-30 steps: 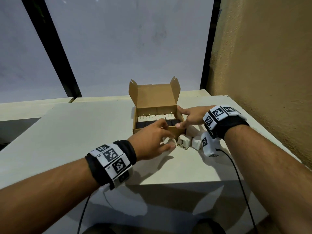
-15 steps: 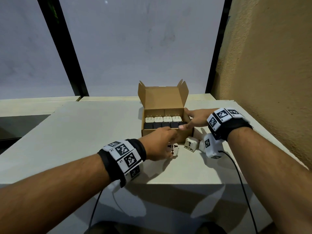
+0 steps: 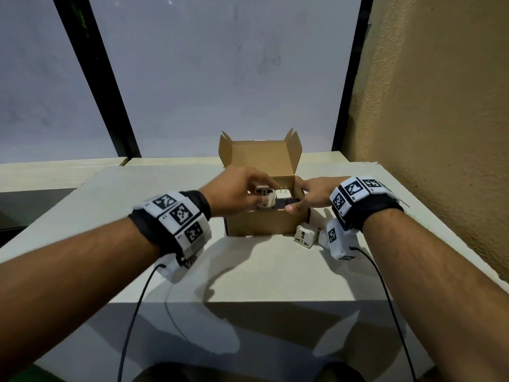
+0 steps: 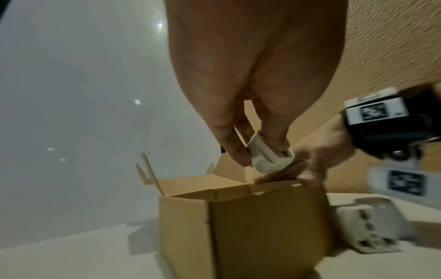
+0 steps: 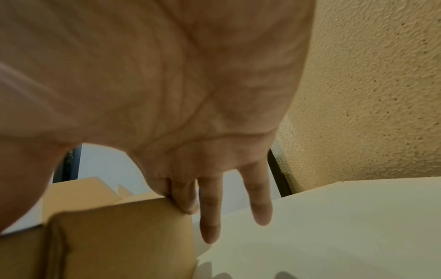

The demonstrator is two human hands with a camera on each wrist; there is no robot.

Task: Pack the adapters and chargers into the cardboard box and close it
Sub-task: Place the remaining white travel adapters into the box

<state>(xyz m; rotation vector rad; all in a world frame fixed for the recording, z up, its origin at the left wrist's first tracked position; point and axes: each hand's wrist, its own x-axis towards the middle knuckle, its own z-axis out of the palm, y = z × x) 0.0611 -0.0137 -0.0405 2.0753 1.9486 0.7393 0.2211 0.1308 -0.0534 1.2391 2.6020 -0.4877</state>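
The open cardboard box (image 3: 259,224) stands on the table with its lid upright at the back. My left hand (image 3: 264,194) pinches a white adapter (image 3: 265,198) just above the box's opening; the left wrist view shows that adapter (image 4: 269,158) between thumb and fingers over the box (image 4: 250,226). White and black chargers (image 3: 285,197) lie inside, mostly hidden by my hand. My right hand (image 3: 308,197) rests on the box's right front corner, thumb on the front rim and fingers (image 5: 210,217) straight down the side wall (image 5: 119,236). Another white adapter (image 3: 304,235) lies on the table at the box's right.
A further white piece (image 3: 322,238) lies partly hidden behind the right wrist camera. A rough tan wall (image 3: 440,106) closes off the right side. The pale table (image 3: 248,271) ends in a front edge near me, and a window pane stands behind the box.
My left hand took one white adapter from the table in front of the box and lifted it over the box opening. The right hand has stayed on the box corner.
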